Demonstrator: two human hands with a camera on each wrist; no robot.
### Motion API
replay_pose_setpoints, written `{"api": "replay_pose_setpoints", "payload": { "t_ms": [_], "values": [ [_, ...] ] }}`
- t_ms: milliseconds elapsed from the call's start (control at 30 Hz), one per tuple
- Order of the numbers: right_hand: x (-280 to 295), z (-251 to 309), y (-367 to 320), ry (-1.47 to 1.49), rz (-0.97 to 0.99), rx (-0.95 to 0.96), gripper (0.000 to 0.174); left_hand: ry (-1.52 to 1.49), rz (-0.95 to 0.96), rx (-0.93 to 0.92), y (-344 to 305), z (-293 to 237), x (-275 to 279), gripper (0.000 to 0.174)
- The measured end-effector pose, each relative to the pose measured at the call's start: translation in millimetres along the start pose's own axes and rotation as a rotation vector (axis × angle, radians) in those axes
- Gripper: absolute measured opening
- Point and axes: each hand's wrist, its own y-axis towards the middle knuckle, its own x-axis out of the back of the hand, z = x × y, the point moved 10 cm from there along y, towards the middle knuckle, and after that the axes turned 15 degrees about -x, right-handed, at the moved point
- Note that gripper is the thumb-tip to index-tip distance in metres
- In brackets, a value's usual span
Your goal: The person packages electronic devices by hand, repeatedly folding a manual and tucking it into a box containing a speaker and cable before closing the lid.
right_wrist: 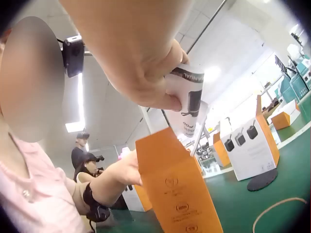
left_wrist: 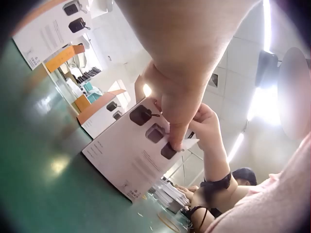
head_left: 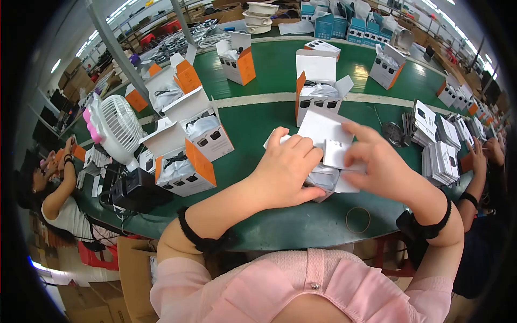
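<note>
Fingers of the right hand (head_left: 379, 156) pinch a white booklet (right_wrist: 188, 99), printed MANUAL and slightly bowed, at the mouth of a box (left_wrist: 129, 155). Left hand (head_left: 288, 169) grips that box: thumb on the printed face, other fingers bent near the raised lid flap (head_left: 323, 126). Box is on the green table (head_left: 280, 229), directly in front of the person; a pale wrapped bag (head_left: 325, 179) shows inside.

Step in hand, by my reading: adding the booklet to a part-filled box. Next move probably calls for sliding it in flat over the bag, left hand steadying, paper not creased or snagged on a flap.

Surface: glossy; rubber band (head_left: 358, 220) near the close edge; black round piece (head_left: 396, 133) to the right, beside white printed stacks (head_left: 440, 161). More open boxes (head_left: 186, 172) at left and ahead; white fan (head_left: 116, 129) at left.

Room: ceiling lights (head_left: 55, 65), blue boxes (head_left: 350, 30) at the far side, another person (head_left: 67, 202) seated at left.
</note>
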Motion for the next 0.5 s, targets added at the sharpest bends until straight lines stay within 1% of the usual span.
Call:
{"api": "replay_pose_setpoints", "payload": {
  "t_ms": [33, 67, 100, 167, 200, 267, 300, 367, 400, 433, 500],
  "values": [
    [-10, -6, -3, 0.042, 0.118, -0.057, 0.007, -0.003, 0.0, -0.002, 0, 1, -1, 0.055],
    [-17, -18, -2, 0.068, 0.245, -0.188, 0.007, -0.024, 0.014, 0.016, -1, 3, -3, 0.054],
    [-18, -21, -2, 0.068, 0.249, -0.194, 0.007, -0.048, 0.029, 0.035, -2, 4, -6, 0.054],
    [-12, -34, -2, 0.259, 0.187, -0.283, 0.015, -0.064, 0.042, 0.041, -1, 2, -4, 0.054],
    [-12, -35, -2, 0.258, 0.184, -0.289, 0.015, -0.073, 0.057, 0.049, -1, 3, -5, 0.053],
    [17, -34, -1, 0.261, -0.075, -0.254, 0.032, -0.059, 0.041, 0.036, -3, 2, -6, 0.053],
    [20, -30, 0, 0.263, -0.074, -0.258, 0.032, -0.039, 0.026, 0.027, -4, 1, -5, 0.053],
    [35, -10, 4, -0.02, -0.183, -0.165, 0.042, -0.039, 0.047, 0.039, -4, 0, -7, 0.054],
    [34, 0, 7, -0.055, -0.205, -0.069, 0.032, -0.036, 0.064, 0.053, -4, 0, -9, 0.055],
    [34, 4, 11, -0.057, -0.208, -0.074, 0.032, -0.038, 0.065, 0.047, -4, -2, -10, 0.055],
    [12, 3, 22, -0.074, 0.022, -0.165, 0.026, -0.009, 0.036, 0.072, -5, -1, -8, 0.056]
  ]
}}
